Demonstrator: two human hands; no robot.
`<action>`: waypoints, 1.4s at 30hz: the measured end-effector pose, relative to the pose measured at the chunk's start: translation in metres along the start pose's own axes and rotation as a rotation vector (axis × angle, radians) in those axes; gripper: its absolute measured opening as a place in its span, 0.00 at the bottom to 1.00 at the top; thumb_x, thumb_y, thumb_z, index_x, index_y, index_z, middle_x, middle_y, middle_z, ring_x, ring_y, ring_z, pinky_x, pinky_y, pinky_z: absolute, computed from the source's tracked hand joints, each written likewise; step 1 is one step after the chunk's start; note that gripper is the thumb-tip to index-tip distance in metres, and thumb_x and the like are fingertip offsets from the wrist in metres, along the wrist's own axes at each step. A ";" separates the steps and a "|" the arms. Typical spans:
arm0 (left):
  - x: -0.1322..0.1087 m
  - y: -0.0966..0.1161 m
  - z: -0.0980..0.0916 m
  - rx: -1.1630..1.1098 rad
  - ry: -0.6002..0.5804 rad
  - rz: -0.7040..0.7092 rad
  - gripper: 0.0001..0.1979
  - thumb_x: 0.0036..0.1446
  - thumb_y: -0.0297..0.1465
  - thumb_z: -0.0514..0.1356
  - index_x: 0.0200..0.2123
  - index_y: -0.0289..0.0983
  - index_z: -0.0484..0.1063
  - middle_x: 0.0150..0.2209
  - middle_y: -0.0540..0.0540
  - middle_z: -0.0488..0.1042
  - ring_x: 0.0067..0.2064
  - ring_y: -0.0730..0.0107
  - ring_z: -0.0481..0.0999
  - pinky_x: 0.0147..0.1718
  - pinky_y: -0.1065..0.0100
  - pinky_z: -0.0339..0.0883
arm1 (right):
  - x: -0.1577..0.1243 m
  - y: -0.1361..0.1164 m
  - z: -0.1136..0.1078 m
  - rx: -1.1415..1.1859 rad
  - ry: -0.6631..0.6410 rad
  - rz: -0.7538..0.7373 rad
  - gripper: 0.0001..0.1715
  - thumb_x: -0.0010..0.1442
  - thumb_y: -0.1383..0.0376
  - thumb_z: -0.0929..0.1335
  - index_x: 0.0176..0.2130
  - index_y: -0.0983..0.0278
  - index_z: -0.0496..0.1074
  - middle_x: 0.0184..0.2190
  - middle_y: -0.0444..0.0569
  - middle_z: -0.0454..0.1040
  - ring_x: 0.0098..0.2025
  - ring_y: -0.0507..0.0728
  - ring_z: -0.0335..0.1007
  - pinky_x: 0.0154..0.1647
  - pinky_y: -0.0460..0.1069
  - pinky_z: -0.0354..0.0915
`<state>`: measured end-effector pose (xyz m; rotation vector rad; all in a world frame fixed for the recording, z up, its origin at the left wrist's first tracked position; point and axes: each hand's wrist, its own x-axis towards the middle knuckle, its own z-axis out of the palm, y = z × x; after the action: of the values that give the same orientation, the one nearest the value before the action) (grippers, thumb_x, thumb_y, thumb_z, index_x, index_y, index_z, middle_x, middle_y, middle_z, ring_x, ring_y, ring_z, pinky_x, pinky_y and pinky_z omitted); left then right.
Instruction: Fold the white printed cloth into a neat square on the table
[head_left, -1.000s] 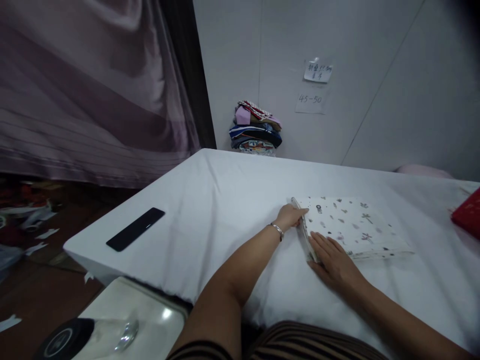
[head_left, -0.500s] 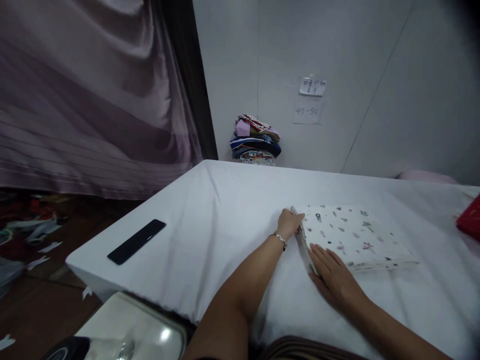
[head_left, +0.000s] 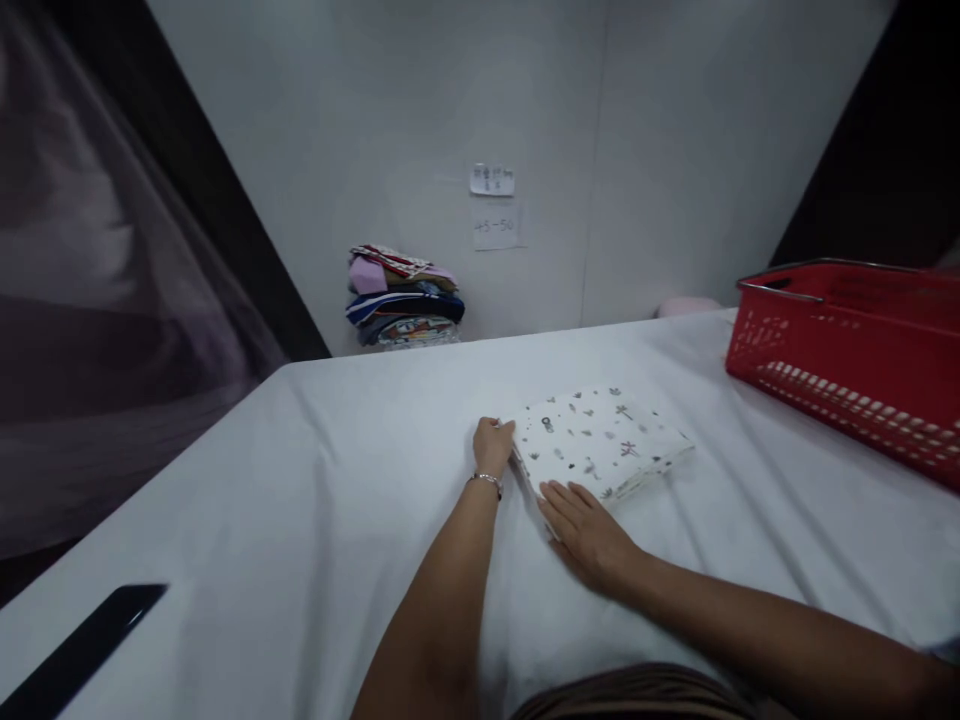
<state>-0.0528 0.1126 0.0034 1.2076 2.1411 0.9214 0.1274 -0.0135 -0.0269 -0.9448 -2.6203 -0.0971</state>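
A folded white cloth (head_left: 592, 440) printed with small plants and animals lies flat on the white-covered table. At its far left corner, my left hand (head_left: 493, 447) pinches the folded edge between thumb and fingers; a bracelet circles that wrist. My right hand (head_left: 592, 535) rests on the near left corner, fingers stretched out flat over the fabric. Its thumb lies lower, by the cloth's edge, and whether it reaches under the layers cannot be made out.
To the right stands a red plastic basket (head_left: 847, 350) with metal handles. A pile of folded clothes (head_left: 405, 300) is beyond the table's far edge, by a wall with paper notes (head_left: 495, 210). A black flat object (head_left: 90, 650) lies at the table's near left.
The view has swung right, bringing the red basket into full sight and shifting the rest leftward. Both hands stay at the same corners of the cloth.
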 end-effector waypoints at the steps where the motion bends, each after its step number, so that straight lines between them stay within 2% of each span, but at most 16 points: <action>1: 0.001 -0.001 0.000 0.011 0.001 0.008 0.17 0.50 0.39 0.60 0.41 0.36 0.68 0.42 0.40 0.75 0.43 0.61 0.74 0.40 0.67 0.63 | 0.000 -0.001 -0.002 0.006 -0.015 0.011 0.26 0.62 0.67 0.58 0.59 0.69 0.59 0.60 0.60 0.58 0.63 0.62 0.50 0.60 0.62 0.51; 5: -0.001 0.001 -0.002 0.043 -0.005 0.039 0.17 0.52 0.39 0.59 0.42 0.35 0.67 0.42 0.41 0.74 0.43 0.61 0.74 0.41 0.67 0.64 | 0.000 -0.001 -0.007 0.041 -0.061 0.018 0.27 0.62 0.66 0.57 0.59 0.72 0.58 0.61 0.62 0.56 0.64 0.62 0.47 0.61 0.62 0.48; 7: -0.010 0.005 -0.004 0.084 0.059 0.112 0.20 0.53 0.40 0.58 0.46 0.34 0.66 0.45 0.38 0.72 0.47 0.59 0.71 0.43 0.64 0.64 | 0.000 -0.001 -0.007 0.054 -0.057 0.015 0.27 0.63 0.65 0.57 0.60 0.73 0.57 0.61 0.63 0.55 0.64 0.63 0.46 0.61 0.62 0.47; 10: -0.034 0.012 -0.004 0.194 0.211 0.417 0.22 0.56 0.40 0.55 0.50 0.34 0.63 0.52 0.37 0.66 0.55 0.56 0.64 0.50 0.60 0.60 | 0.001 0.000 -0.008 0.074 -0.049 0.011 0.28 0.63 0.65 0.57 0.61 0.72 0.55 0.62 0.63 0.54 0.64 0.62 0.44 0.61 0.62 0.46; 11: -0.042 0.013 -0.002 0.221 0.208 0.548 0.21 0.58 0.40 0.54 0.51 0.34 0.63 0.53 0.37 0.65 0.56 0.57 0.62 0.52 0.60 0.57 | 0.001 0.000 -0.008 0.081 -0.053 0.012 0.29 0.63 0.65 0.57 0.61 0.71 0.54 0.62 0.63 0.53 0.64 0.62 0.44 0.61 0.62 0.46; 13: -0.057 0.013 0.002 0.267 0.089 0.776 0.20 0.60 0.39 0.51 0.52 0.36 0.62 0.55 0.40 0.64 0.59 0.61 0.59 0.57 0.62 0.52 | 0.003 0.001 -0.011 0.097 -0.069 0.015 0.30 0.62 0.64 0.59 0.61 0.71 0.53 0.62 0.62 0.54 0.64 0.62 0.43 0.62 0.62 0.45; 15: -0.066 0.009 0.008 0.341 -0.076 0.885 0.19 0.61 0.38 0.50 0.53 0.38 0.63 0.58 0.42 0.62 0.61 0.63 0.57 0.59 0.61 0.47 | 0.002 0.001 -0.015 0.120 -0.090 0.011 0.32 0.60 0.63 0.60 0.61 0.71 0.54 0.61 0.62 0.55 0.65 0.63 0.42 0.62 0.61 0.43; 18: -0.069 0.000 0.015 0.476 -0.199 0.882 0.19 0.62 0.38 0.49 0.53 0.39 0.63 0.60 0.43 0.60 0.62 0.60 0.53 0.60 0.57 0.42 | -0.006 0.002 -0.022 0.159 -0.131 -0.016 0.33 0.60 0.62 0.61 0.62 0.71 0.53 0.61 0.62 0.54 0.65 0.63 0.39 0.63 0.61 0.42; 22: -0.066 -0.007 0.016 0.553 -0.186 0.932 0.21 0.62 0.39 0.47 0.55 0.38 0.61 0.61 0.44 0.58 0.63 0.60 0.52 0.61 0.56 0.42 | -0.031 0.010 -0.032 0.228 -0.134 -0.099 0.34 0.60 0.65 0.60 0.63 0.69 0.50 0.63 0.61 0.52 0.66 0.59 0.39 0.63 0.60 0.43; 25: -0.065 -0.007 0.015 0.577 -0.179 0.943 0.21 0.62 0.39 0.46 0.56 0.39 0.61 0.61 0.44 0.58 0.63 0.61 0.52 0.61 0.56 0.43 | -0.049 0.031 -0.042 0.250 -0.050 -0.128 0.30 0.61 0.66 0.59 0.62 0.63 0.52 0.61 0.55 0.58 0.64 0.56 0.45 0.63 0.60 0.43; 29: -0.067 0.001 0.009 0.603 -0.240 0.902 0.22 0.63 0.41 0.46 0.56 0.38 0.60 0.62 0.44 0.56 0.64 0.60 0.50 0.61 0.54 0.41 | -0.062 0.081 -0.055 0.157 0.110 0.135 0.26 0.61 0.68 0.58 0.59 0.60 0.59 0.57 0.52 0.65 0.61 0.59 0.53 0.60 0.64 0.48; 32: -0.079 0.011 0.003 0.613 -0.305 0.864 0.26 0.62 0.44 0.44 0.58 0.36 0.58 0.63 0.41 0.52 0.64 0.57 0.47 0.61 0.51 0.40 | -0.068 0.123 -0.061 0.082 0.200 0.350 0.22 0.61 0.67 0.58 0.54 0.61 0.65 0.53 0.53 0.69 0.59 0.61 0.59 0.58 0.64 0.52; 35: -0.099 0.013 0.001 0.609 -0.324 0.960 0.29 0.62 0.47 0.43 0.60 0.38 0.55 0.65 0.42 0.48 0.65 0.58 0.43 0.61 0.50 0.36 | -0.075 0.154 -0.061 0.061 0.201 0.495 0.22 0.61 0.64 0.59 0.53 0.62 0.67 0.54 0.54 0.68 0.59 0.63 0.57 0.58 0.65 0.52; 39: -0.117 -0.001 0.004 0.627 -0.349 1.038 0.26 0.63 0.45 0.41 0.61 0.42 0.53 0.64 0.46 0.50 0.65 0.60 0.45 0.61 0.50 0.37 | -0.089 0.170 -0.055 0.229 0.086 0.550 0.26 0.59 0.60 0.61 0.56 0.63 0.64 0.59 0.53 0.60 0.61 0.64 0.53 0.60 0.62 0.52; 42: -0.117 -0.009 0.007 0.607 -0.336 1.042 0.26 0.63 0.45 0.40 0.61 0.43 0.53 0.64 0.46 0.51 0.65 0.61 0.46 0.61 0.50 0.38 | -0.093 0.169 -0.053 0.428 0.121 0.617 0.26 0.59 0.57 0.62 0.56 0.59 0.64 0.61 0.48 0.58 0.61 0.61 0.55 0.61 0.58 0.52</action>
<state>0.0028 0.0093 0.0036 2.6704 1.4660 0.3229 0.3166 0.0515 -0.0186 -1.4606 -2.0071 0.5175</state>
